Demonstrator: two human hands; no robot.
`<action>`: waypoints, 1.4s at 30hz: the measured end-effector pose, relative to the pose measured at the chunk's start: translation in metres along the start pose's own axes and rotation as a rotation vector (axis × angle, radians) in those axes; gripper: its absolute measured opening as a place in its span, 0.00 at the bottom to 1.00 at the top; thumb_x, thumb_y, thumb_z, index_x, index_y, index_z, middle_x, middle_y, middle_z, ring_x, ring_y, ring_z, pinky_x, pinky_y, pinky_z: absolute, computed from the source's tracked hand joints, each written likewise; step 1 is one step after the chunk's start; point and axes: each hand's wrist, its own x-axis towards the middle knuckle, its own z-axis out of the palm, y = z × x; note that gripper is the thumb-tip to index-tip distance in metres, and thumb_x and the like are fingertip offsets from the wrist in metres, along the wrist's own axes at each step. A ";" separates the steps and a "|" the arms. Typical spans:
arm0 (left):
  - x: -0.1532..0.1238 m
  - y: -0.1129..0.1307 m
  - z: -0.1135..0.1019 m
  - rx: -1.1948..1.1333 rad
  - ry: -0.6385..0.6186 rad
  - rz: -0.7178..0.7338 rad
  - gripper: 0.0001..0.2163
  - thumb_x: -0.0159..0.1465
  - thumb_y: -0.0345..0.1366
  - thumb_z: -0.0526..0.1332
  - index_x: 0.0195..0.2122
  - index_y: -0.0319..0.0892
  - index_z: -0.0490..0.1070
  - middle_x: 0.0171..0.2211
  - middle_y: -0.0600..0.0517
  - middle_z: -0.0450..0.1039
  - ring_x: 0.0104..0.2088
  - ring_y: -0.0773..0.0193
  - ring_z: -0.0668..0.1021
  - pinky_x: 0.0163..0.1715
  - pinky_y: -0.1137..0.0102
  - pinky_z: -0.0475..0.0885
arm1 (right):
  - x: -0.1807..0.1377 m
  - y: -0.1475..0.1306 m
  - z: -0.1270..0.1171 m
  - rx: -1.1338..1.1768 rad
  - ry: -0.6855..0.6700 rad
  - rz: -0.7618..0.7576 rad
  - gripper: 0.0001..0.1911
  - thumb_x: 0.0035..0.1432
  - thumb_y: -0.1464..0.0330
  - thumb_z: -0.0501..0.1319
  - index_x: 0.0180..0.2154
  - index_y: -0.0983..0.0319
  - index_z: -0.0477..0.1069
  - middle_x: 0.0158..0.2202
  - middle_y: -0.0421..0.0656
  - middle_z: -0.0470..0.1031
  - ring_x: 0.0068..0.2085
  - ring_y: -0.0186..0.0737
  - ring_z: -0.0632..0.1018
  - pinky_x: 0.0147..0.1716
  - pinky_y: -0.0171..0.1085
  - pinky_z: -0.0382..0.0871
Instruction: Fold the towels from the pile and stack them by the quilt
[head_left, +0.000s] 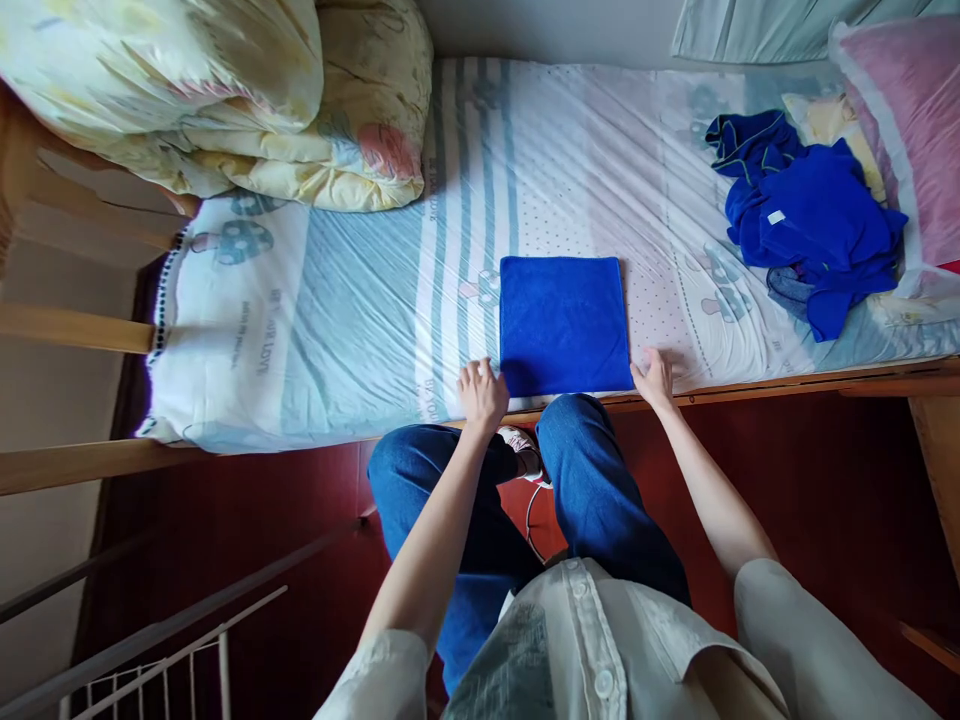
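A folded blue towel (564, 325) lies flat as a square on the bed sheet (337, 300), near the bed's front edge. My left hand (482, 392) rests at the towel's near left corner with its fingers curled onto the edge. At the near right corner, my right hand (655, 378) pinches the towel's edge. I wear blue jeans and a white shirt, and my knees are against the bed frame.
A heap of blue cloths (814, 220) lies at the right of the bed, by a pink pillow (907, 130). A bundled yellow quilt (225, 95) fills the far left. The wooden bed rail (787, 385) runs along the front. A white wire rack (165, 665) stands lower left.
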 end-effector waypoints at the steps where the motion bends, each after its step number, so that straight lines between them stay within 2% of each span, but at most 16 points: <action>1: 0.005 0.007 0.002 -0.016 0.008 0.080 0.24 0.68 0.38 0.56 0.64 0.36 0.68 0.67 0.28 0.67 0.71 0.35 0.67 0.69 0.40 0.61 | 0.002 -0.009 0.005 -0.035 0.062 -0.064 0.24 0.63 0.65 0.64 0.60 0.63 0.74 0.61 0.58 0.77 0.62 0.57 0.76 0.63 0.59 0.71; 3: 0.021 0.022 0.009 -0.057 -0.021 0.227 0.28 0.71 0.42 0.54 0.69 0.35 0.64 0.74 0.32 0.57 0.76 0.40 0.58 0.74 0.43 0.53 | 0.009 -0.029 0.018 -0.093 0.082 -0.183 0.28 0.68 0.64 0.58 0.66 0.64 0.68 0.69 0.60 0.68 0.70 0.58 0.69 0.68 0.60 0.65; 5: 0.042 0.035 0.018 -0.097 -0.061 0.338 0.31 0.73 0.45 0.52 0.73 0.35 0.60 0.77 0.35 0.51 0.78 0.45 0.52 0.77 0.46 0.47 | 0.022 -0.051 0.031 -0.143 0.027 -0.275 0.31 0.71 0.64 0.55 0.71 0.64 0.61 0.75 0.59 0.59 0.75 0.57 0.61 0.73 0.60 0.58; 7: 0.067 0.044 0.028 -0.127 -0.079 0.405 0.33 0.73 0.49 0.51 0.74 0.34 0.58 0.77 0.36 0.50 0.79 0.47 0.49 0.77 0.48 0.45 | 0.041 -0.068 0.044 -0.187 -0.026 -0.321 0.33 0.73 0.63 0.53 0.74 0.65 0.55 0.78 0.57 0.51 0.78 0.55 0.54 0.75 0.60 0.51; 10: 0.103 0.048 0.042 -0.153 -0.066 0.430 0.35 0.74 0.53 0.49 0.74 0.34 0.57 0.77 0.36 0.50 0.79 0.47 0.48 0.77 0.48 0.43 | 0.079 -0.082 0.063 -0.211 -0.052 -0.334 0.35 0.74 0.60 0.50 0.77 0.63 0.49 0.79 0.54 0.47 0.79 0.54 0.50 0.77 0.61 0.45; 16: 0.163 0.047 0.064 -0.230 -0.022 0.330 0.36 0.74 0.55 0.47 0.75 0.34 0.55 0.78 0.38 0.48 0.80 0.50 0.45 0.78 0.48 0.38 | 0.149 -0.071 0.085 -0.215 -0.075 -0.341 0.36 0.76 0.58 0.46 0.78 0.64 0.47 0.80 0.54 0.45 0.80 0.53 0.47 0.77 0.62 0.41; 21: 0.203 0.040 0.064 -0.255 -0.022 0.258 0.35 0.74 0.55 0.50 0.76 0.41 0.54 0.79 0.45 0.49 0.80 0.53 0.41 0.78 0.52 0.31 | 0.178 -0.050 0.083 -0.275 -0.085 -0.380 0.36 0.77 0.54 0.41 0.78 0.63 0.46 0.80 0.51 0.43 0.80 0.52 0.43 0.77 0.64 0.38; 24: 0.213 0.035 0.063 -0.245 -0.016 0.245 0.34 0.73 0.56 0.50 0.75 0.43 0.58 0.78 0.50 0.50 0.79 0.56 0.35 0.78 0.54 0.26 | 0.188 -0.042 0.082 -0.318 -0.077 -0.395 0.37 0.78 0.52 0.38 0.78 0.64 0.45 0.80 0.51 0.43 0.80 0.52 0.44 0.77 0.63 0.35; 27: 0.208 0.035 0.062 -0.239 0.034 0.268 0.35 0.75 0.57 0.43 0.71 0.35 0.63 0.78 0.51 0.53 0.76 0.61 0.22 0.75 0.54 0.18 | 0.191 -0.044 0.081 -0.314 -0.065 -0.397 0.37 0.78 0.52 0.38 0.78 0.64 0.45 0.80 0.51 0.45 0.80 0.52 0.44 0.77 0.64 0.32; 30: 0.186 0.043 0.058 -0.218 0.071 0.272 0.38 0.75 0.57 0.39 0.65 0.28 0.68 0.77 0.47 0.54 0.71 0.62 0.14 0.72 0.51 0.13 | 0.171 -0.058 0.076 -0.291 -0.074 -0.400 0.37 0.78 0.54 0.41 0.78 0.66 0.47 0.80 0.52 0.44 0.80 0.54 0.43 0.77 0.64 0.30; 33: 0.147 0.059 0.056 -0.205 0.042 0.313 0.35 0.75 0.55 0.44 0.67 0.30 0.67 0.78 0.46 0.50 0.76 0.59 0.21 0.75 0.52 0.18 | 0.120 -0.073 0.069 -0.266 -0.129 -0.474 0.36 0.76 0.58 0.46 0.78 0.66 0.46 0.80 0.51 0.43 0.80 0.53 0.42 0.78 0.63 0.31; 37: 0.078 0.071 0.062 -0.184 -0.130 0.482 0.31 0.74 0.50 0.49 0.72 0.36 0.62 0.78 0.42 0.50 0.80 0.52 0.40 0.78 0.46 0.33 | 0.044 -0.074 0.062 -0.281 -0.287 -0.519 0.35 0.74 0.63 0.50 0.77 0.65 0.49 0.80 0.51 0.47 0.80 0.50 0.46 0.78 0.59 0.37; 39: 0.047 0.065 0.064 -0.151 -0.196 0.499 0.29 0.74 0.46 0.49 0.73 0.40 0.62 0.77 0.42 0.51 0.79 0.51 0.46 0.78 0.45 0.38 | 0.021 -0.065 0.059 -0.298 -0.287 -0.464 0.35 0.74 0.63 0.51 0.77 0.66 0.51 0.79 0.52 0.48 0.80 0.49 0.48 0.78 0.57 0.39; 42: 0.018 0.045 0.057 -0.129 -0.151 0.390 0.29 0.73 0.44 0.50 0.74 0.40 0.61 0.77 0.41 0.51 0.79 0.50 0.49 0.77 0.45 0.41 | 0.006 -0.050 0.050 -0.322 -0.222 -0.352 0.35 0.74 0.63 0.52 0.76 0.68 0.52 0.79 0.55 0.48 0.80 0.49 0.49 0.78 0.57 0.40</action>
